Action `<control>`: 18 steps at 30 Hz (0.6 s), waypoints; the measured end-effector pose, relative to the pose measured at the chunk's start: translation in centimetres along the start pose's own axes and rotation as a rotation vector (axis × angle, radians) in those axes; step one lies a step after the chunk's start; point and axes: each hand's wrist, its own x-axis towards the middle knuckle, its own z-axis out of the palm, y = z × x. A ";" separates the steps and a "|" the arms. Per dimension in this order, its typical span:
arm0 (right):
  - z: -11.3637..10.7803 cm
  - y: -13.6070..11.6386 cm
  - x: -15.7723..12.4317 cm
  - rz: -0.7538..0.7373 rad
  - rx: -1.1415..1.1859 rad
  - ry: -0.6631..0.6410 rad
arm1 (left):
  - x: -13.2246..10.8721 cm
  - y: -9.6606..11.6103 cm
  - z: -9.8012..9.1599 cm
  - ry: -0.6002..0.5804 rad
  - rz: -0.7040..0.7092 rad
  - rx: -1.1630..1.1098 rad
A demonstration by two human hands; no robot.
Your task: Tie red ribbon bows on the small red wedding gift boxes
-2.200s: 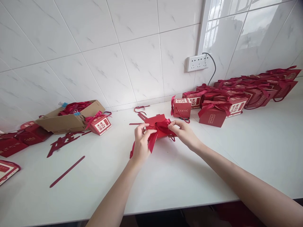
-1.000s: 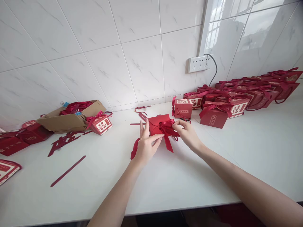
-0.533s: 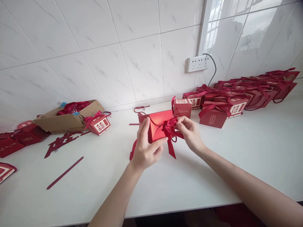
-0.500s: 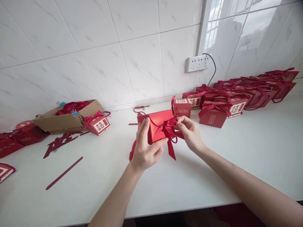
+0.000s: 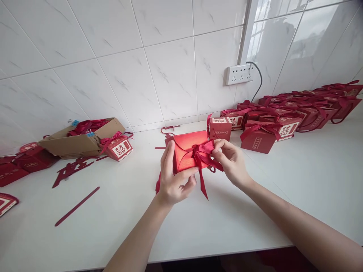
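A bright red gift box (image 5: 190,141) with overlapping curved flaps is held up over the white table. My left hand (image 5: 176,179) is closed around its left side, the thumb along the lower edge and the fingers behind. A dark red satin ribbon (image 5: 204,148) is tied in a bow at the flaps, with one tail hanging below the box. Between the thumb and forefinger, my right hand (image 5: 231,160) pinches the bow's right loop. Some twisted cord shows under the box near the right hand. The box's underside is hidden.
Finished red boxes with bows (image 5: 259,138) stand in rows at the right. At the left are a cardboard box (image 5: 70,145) of ribbon, a small gift box (image 5: 120,148), flat red pieces (image 5: 72,168) and a red strip (image 5: 78,206). A power socket (image 5: 239,74) is on the tiled wall.
The red gift box has tilted so its flap side faces me more. My right hand has shifted slightly right and down, still pinching the bow, whose loop looks more spread.
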 end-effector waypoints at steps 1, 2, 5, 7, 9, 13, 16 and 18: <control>0.0 0.0 0.0 -0.002 0.003 -0.003 | -0.1 0.0 0.0 -0.003 -0.005 -0.005; 0.0 0.1 0.0 -0.003 0.005 -0.003 | -0.1 -0.1 0.0 -0.005 -0.008 -0.007; 0.0 0.1 -0.1 -0.011 0.006 -0.011 | -0.3 -0.2 -0.1 -0.006 -0.017 -0.019; 0.1 0.0 -0.1 -0.011 0.004 -0.020 | -0.5 -0.3 -0.2 -0.013 -0.028 -0.014; 0.1 -0.2 -0.1 -0.010 -0.019 -0.026 | -0.8 -0.4 -0.2 -0.026 -0.054 0.012; 0.0 -0.4 -0.1 -0.016 -0.094 -0.027 | -1.2 -0.6 0.0 -0.036 -0.110 0.037; 0.0 -0.5 -0.1 -0.013 -0.119 -0.021 | -1.2 -0.7 0.0 -0.029 -0.123 -0.006; 0.1 -0.5 -0.1 -0.011 -0.126 -0.023 | -1.2 -0.8 0.0 -0.026 -0.126 -0.033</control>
